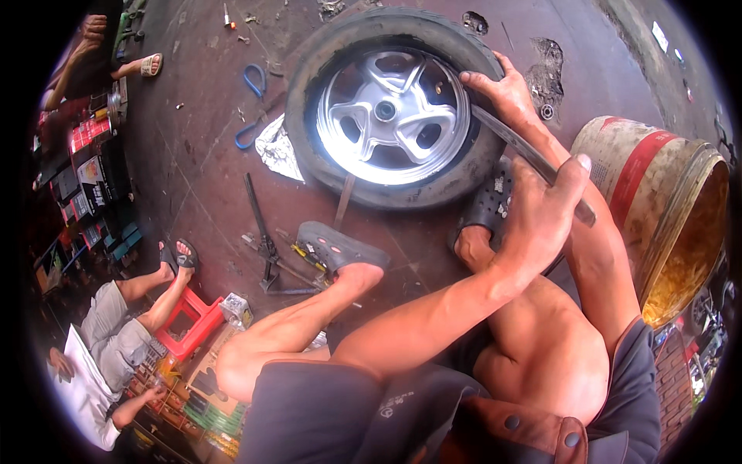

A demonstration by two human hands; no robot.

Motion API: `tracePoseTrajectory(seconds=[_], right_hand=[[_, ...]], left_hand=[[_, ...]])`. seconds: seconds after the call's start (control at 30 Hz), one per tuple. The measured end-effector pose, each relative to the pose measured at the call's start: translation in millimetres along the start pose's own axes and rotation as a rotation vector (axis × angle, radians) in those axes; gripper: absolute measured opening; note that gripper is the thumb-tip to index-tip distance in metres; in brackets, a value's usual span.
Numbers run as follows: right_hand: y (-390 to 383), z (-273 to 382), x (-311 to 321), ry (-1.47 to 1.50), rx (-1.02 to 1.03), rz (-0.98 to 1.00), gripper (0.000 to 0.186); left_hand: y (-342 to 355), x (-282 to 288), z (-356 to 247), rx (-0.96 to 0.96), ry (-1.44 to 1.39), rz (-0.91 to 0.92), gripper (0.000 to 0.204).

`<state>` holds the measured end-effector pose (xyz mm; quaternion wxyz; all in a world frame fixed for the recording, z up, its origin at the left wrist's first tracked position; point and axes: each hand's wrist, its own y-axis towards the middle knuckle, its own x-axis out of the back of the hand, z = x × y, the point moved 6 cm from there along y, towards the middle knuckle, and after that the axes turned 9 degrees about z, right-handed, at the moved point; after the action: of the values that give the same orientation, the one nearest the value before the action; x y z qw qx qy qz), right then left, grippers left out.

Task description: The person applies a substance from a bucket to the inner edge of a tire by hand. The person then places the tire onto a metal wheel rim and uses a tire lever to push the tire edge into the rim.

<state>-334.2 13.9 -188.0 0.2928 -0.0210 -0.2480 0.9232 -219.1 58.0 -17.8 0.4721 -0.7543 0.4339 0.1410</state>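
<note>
A silver five-spoke wheel rim (pixel 410 104) lies flat on the floor with a black tyre (pixel 305 85) around it. My left hand (pixel 537 213) is closed around a flat metal tyre lever (pixel 510 138), whose far end meets the rim's right edge. My right hand (pixel 506 93) grips the tyre's upper right side, thumb on the sidewall and the other fingers partly hidden beyond the tread. At the tyre's near side a second metal lever (pixel 345 203) sticks out, its outer end running to my left clog (pixel 340 246). My right clog (pixel 488 197) is close against the tyre.
A large dirty drum (pixel 618 170) lies open-ended on the right. Metal tools (pixel 267 247) and a white rag (pixel 278 151) are left of the tyre, with blue-handled pliers (pixel 255 81) beyond. At left are a red stool (pixel 189 321), boxes (pixel 93 182) and other people (pixel 97 348).
</note>
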Motion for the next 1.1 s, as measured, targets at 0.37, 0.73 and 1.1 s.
tracePoseTrajectory(seconds=[0.37,0.73,1.1], right_hand=[[0,0,1,-0.073,-0.017,-0.006,0.103],[-6,13,1,-0.149,-0.045,-0.015,0.1],[-3,12,0,-0.155,-0.051,-0.027,0.099]], left_hand=[[-57,91,-13,0.288,0.208,-0.089,0.031],[-163,115,-69,-0.068,0.908,-0.167,0.059],[-152,156,-157,-1.156,0.809,-0.657,0.052]])
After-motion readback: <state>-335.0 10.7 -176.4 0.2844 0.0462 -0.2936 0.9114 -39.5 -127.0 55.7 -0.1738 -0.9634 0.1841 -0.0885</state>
